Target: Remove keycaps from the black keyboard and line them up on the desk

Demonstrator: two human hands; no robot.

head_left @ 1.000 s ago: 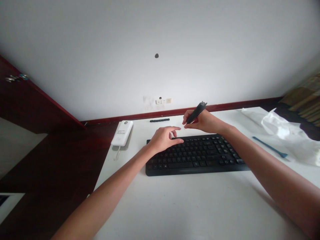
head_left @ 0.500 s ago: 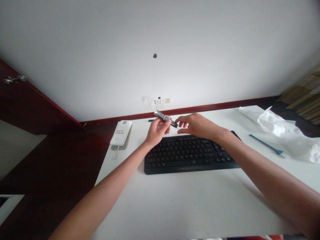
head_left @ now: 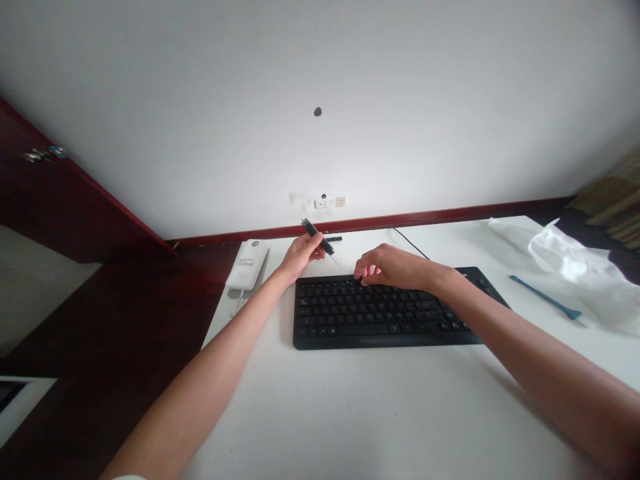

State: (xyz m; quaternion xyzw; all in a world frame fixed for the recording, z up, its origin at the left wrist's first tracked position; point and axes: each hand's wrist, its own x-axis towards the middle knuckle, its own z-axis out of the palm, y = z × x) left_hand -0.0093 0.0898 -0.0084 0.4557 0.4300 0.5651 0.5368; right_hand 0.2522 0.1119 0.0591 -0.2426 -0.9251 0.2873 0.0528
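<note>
My left hand is closed around a slim black bar-shaped tool, held tilted above the table behind the keyboard. A thin pale line shows near the tool's lower end. My right hand is at the back edge of the black keyboard, over its top row, with thumb and fingers curled together. Whatever lies between those fingertips, if anything, is too small to make out. Just behind my left hand a short row of small black pieces lies on the table.
A white box-like device with a short white cable lies at the table's left. On the right are a blue stick-shaped tool and a crumpled white plastic bag. A black cable runs off behind the keyboard.
My right hand has come down toward me onto the keyboard's top edge, its fingers closing. My left hand has moved slightly left with the tool, which is turned. The view has shifted a little.
</note>
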